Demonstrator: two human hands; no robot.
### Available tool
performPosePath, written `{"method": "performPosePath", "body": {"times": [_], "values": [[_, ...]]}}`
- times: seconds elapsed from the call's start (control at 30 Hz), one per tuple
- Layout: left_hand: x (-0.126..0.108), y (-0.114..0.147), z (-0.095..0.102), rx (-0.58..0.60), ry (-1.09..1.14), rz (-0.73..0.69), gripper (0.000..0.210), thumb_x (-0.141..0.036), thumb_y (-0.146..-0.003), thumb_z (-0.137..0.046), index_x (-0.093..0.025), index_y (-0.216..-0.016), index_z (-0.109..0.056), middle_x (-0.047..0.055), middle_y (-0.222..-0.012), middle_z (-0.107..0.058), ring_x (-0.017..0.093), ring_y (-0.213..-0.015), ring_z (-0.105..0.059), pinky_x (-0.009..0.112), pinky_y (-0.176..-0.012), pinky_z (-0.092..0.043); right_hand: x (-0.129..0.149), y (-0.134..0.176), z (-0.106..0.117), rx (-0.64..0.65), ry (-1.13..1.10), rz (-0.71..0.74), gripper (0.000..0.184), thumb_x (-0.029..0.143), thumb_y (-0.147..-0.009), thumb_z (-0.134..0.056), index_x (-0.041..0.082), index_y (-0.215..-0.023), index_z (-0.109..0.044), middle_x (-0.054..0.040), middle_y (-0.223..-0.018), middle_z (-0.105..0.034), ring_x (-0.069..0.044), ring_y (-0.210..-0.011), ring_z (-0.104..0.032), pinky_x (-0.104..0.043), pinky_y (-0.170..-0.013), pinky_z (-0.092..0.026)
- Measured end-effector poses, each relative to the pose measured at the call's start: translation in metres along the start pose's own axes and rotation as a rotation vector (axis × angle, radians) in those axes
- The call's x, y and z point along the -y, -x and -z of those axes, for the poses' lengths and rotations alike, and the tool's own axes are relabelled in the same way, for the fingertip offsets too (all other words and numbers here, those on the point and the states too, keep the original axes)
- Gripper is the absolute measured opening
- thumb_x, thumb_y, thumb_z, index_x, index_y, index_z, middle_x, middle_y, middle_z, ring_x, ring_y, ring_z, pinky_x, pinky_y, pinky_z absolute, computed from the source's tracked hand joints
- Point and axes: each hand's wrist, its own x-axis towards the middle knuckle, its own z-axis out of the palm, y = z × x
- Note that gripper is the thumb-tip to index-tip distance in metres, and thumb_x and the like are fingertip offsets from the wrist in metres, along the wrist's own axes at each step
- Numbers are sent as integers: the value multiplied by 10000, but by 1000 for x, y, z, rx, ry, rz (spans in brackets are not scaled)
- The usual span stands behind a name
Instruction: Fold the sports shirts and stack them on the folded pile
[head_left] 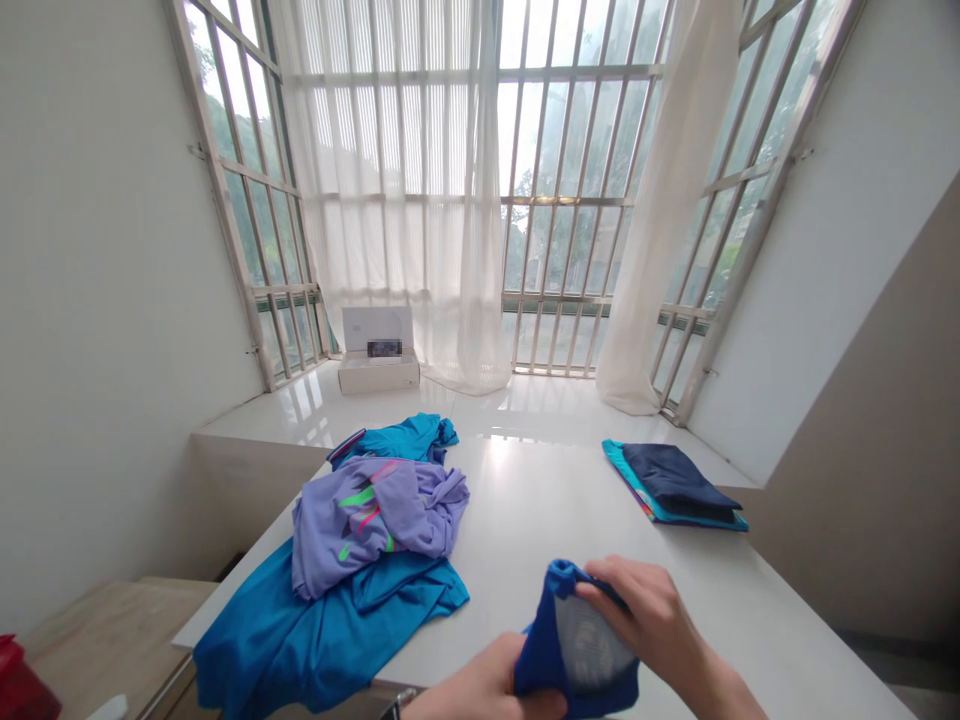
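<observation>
Between my hands is a blue garment (541, 640) with a light grey, mesh-like panel, bunched or folded small above the table's near edge; its exact kind I cannot make out. My left hand (499, 682) grips its lower left side, thumb along the bottom. At the upper right, the fingers of my right hand (645, 610) close over the garment's top edge. To the left lies a loose heap: a lavender shirt (420, 510) with green and pink print on top of teal-blue clothing (300, 640), which hangs over the front edge. More teal clothing (401, 437) lies behind.
A folded stack with a dark navy garment (679, 478) on top sits at the white table's (517, 500) right side. On the window sill stands a white box (379, 371) with a small dark device (385, 348). A red object (26, 680) is low at left.
</observation>
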Motion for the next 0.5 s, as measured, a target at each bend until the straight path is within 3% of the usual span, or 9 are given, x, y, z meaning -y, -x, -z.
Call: {"method": "performPosePath", "body": {"times": [0.17, 0.27, 0.4, 0.43, 0.5], "values": [[-11, -9, -11, -118, 626, 143, 761, -494, -689, -838, -131, -1310, -591, 154, -1171, -715, 362, -1115, -662, 536, -1036, -455, -22, -38, -7, -111, -140, -570, 508, 617, -951, -419, 201, -1170, -613, -95, -935, -744, -218, -792, -710, -334, -755, -567], [-17, -5, -5, -185, 766, 204, 677, -445, -740, -795, -142, -1309, -588, 159, -1197, -712, 360, -1157, -647, 536, -1042, -454, -30, -24, -15, 45, -363, -825, 721, 757, -903, -283, 182, -1094, -674, -144, -994, -760, -274, -917, -724, -406, -849, -580], [-26, 1, 5, -220, 868, 254, 572, -434, -833, -694, -134, -1310, -593, 154, -1252, -691, 361, -1216, -613, 541, -1050, -451, -18, 18, -30, 367, -854, -916, 1068, 763, -850, 127, 176, -961, -758, -174, -873, -771, -301, -885, -741, -460, -804, -588], [-27, 0, 6, -207, 896, 268, 549, -431, -859, -661, -128, -1312, -595, 157, -1273, -679, 364, -1234, -599, 544, -1047, -455, -10, 27, -32, 410, -920, -889, 1073, 795, -832, 105, 185, -987, -763, -170, -845, -768, -316, -879, -736, -469, -768, -590], [-29, -4, 6, -211, 956, 302, 502, -418, -899, -601, -105, -1291, -609, 168, -1288, -667, 368, -1249, -587, 543, -1037, -465, 6, 37, -33, 405, -995, -867, 919, 858, -832, -162, 195, -1100, -738, -145, -861, -768, -333, -895, -723, -476, -756, -586]]}}
